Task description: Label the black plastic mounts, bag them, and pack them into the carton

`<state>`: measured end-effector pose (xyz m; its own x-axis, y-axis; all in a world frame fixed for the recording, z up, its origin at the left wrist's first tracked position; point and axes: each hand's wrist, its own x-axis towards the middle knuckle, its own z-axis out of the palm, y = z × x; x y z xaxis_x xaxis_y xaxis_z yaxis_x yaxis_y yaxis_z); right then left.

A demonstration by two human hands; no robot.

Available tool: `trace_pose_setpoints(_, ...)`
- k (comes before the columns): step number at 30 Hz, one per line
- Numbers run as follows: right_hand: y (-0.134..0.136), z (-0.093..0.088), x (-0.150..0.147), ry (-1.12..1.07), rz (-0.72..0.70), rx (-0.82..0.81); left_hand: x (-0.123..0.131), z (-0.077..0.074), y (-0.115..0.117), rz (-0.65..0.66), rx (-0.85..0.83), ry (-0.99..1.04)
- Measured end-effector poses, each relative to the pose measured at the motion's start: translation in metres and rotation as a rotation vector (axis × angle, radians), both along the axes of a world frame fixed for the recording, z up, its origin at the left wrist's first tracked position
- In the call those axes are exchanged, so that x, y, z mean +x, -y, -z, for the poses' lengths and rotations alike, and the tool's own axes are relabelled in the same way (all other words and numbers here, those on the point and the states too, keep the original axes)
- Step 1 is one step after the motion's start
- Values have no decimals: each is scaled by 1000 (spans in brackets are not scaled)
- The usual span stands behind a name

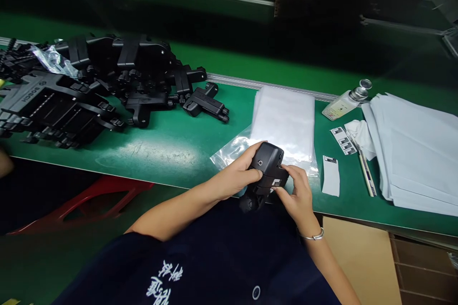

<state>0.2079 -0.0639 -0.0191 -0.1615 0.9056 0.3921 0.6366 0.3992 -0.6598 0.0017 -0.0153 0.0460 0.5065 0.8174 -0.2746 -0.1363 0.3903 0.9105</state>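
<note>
The left hand (238, 176) and right hand (299, 193) both clasp the black device (271, 167), directly between them at the near edge of the tabletop (179, 152); its long axis runs roughly fore-and-aft; the right hand is nearer its white label (276, 182)

Top (214, 257): dk. navy, short-sl., w/ white Chinese chars. (172, 274) and, set apart, a small white ring (253, 292). R wrist (308, 227): silver-col. bracelet (317, 236).
</note>
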Motion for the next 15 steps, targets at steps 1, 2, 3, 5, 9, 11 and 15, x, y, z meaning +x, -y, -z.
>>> trace_pose_setpoints(1,0,0,-1,1,1,-6,0,0,0,-2,-7,9)
trace_pose_setpoints(2,0,1,-1,3,2,-11,-1,0,0,-1,-11,16)
trace_pose_setpoints(3,0,1,-1,4,4,-15,-1,0,0,-3,-11,17)
trace_pose_setpoints(5,0,0,-2,9,6,-15,-3,0,0,-3,-2,10)
trace_pose_setpoints(9,-1,0,-3,23,1,-8,-5,0,-1,6,1,15)
trace_pose_setpoints(11,-1,0,-4,17,-1,-5,-6,-2,-1,17,-6,4)
trace_pose_setpoints(15,-2,3,-6,-7,-5,13,-7,-6,-1,50,18,-54)
